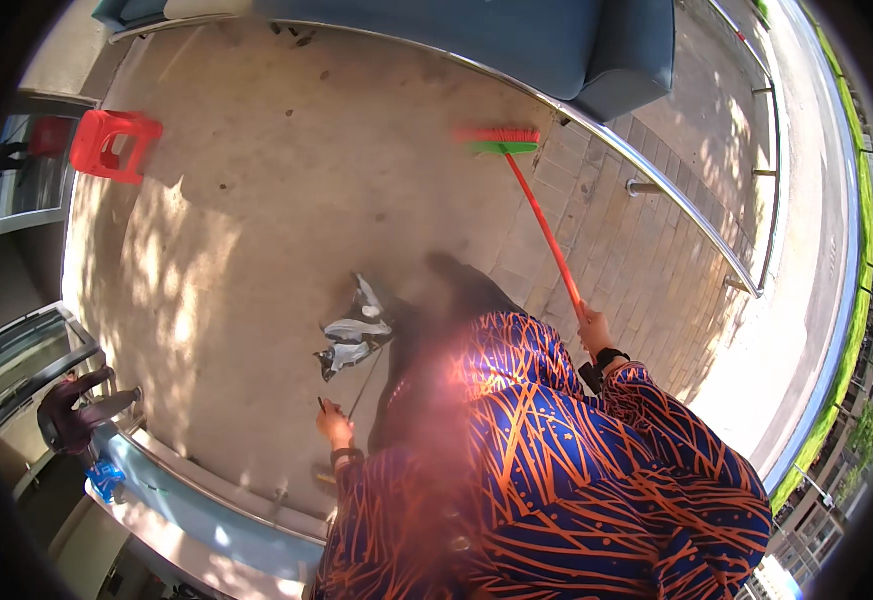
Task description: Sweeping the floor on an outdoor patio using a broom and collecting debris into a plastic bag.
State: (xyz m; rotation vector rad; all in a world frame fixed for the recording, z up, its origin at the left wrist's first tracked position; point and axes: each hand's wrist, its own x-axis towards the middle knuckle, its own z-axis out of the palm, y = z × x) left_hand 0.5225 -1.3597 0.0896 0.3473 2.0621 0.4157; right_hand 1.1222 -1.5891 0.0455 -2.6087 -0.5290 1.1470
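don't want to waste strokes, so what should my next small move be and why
Probably draw the red-bristled, green-topped broom head slightly toward you: your right grip holds its long red pole, and the head sits well ahead of the shiny black-and-white piece near your left grip.

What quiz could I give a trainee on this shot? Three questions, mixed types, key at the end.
1. Which hand grips the red broom handle?

2. True or false: the red stool stands at the right side of the picture.

3. Pick one. The block of the broom head, which carries the red bristles, is:
a) yellow
b) green
c) black

Key:
1. The right hand.
2. False; it stands toward the upper left.
3. b
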